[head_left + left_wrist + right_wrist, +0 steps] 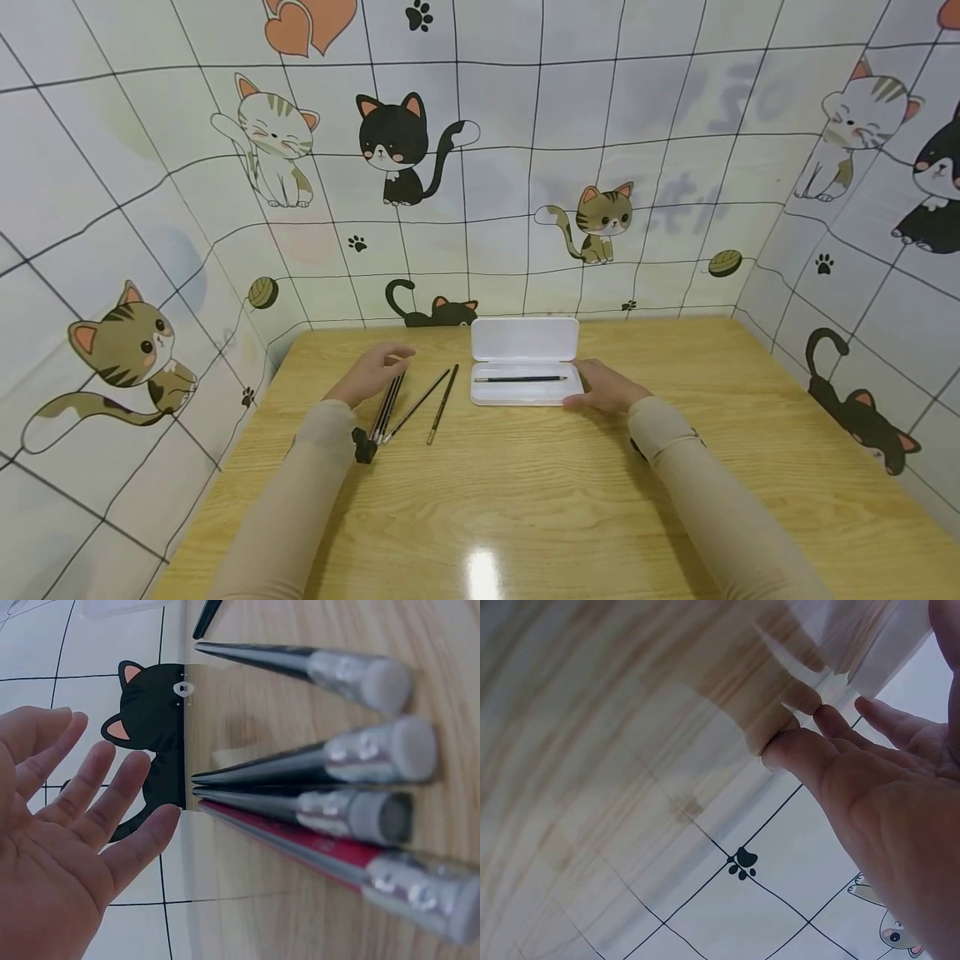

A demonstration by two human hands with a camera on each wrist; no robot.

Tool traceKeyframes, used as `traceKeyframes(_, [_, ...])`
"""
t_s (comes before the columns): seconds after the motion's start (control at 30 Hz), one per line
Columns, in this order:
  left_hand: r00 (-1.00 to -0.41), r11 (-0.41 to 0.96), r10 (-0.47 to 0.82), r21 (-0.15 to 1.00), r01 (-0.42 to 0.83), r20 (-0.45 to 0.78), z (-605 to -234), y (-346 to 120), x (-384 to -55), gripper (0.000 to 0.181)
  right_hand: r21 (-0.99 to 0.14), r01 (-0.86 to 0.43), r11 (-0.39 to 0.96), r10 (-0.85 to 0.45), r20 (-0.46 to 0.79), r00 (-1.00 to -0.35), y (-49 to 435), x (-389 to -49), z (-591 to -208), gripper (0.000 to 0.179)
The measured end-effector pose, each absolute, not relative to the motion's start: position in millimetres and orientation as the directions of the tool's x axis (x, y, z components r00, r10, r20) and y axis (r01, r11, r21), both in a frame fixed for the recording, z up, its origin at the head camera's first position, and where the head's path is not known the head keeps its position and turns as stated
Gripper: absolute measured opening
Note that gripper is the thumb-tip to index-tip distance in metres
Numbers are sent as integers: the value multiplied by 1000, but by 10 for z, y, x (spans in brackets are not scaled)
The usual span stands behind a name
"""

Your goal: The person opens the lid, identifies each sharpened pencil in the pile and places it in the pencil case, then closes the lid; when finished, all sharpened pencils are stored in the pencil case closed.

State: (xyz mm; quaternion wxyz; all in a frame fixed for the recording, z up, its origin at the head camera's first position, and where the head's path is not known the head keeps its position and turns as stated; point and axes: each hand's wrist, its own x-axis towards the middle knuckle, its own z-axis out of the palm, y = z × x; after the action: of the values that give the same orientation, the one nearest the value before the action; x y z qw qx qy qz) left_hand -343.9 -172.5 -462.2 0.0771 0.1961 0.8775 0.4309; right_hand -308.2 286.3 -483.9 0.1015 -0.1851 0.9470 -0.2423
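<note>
A white pencil case (525, 340) lies on the table with its lid raised, and one dark pencil (521, 379) lies inside. My right hand (607, 387) rests against the case's right end, thumb by the front corner; in the right wrist view its fingertips touch the glossy table. On the left, my left hand (372, 372) hovers over the far ends of several pencils (386, 408) with silver ferrules and pale ends, one of them striped red. Its fingers are spread and hold nothing in the left wrist view. Two more dark pencils (442, 406) lie between that hand and the case.
The wood-grain table (495, 483) ends at a cat-patterned wall covering (502, 183) behind, with more of it on both sides. A small black device (365, 447) sits at my left wrist.
</note>
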Motion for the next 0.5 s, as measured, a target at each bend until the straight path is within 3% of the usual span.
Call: traceKeyframes(0.5, [-909,532,417,806,260,18,-4693,-1724,-3479,39,-506,-291,812,-389,-97,-916,2849,-3070,-4840,88])
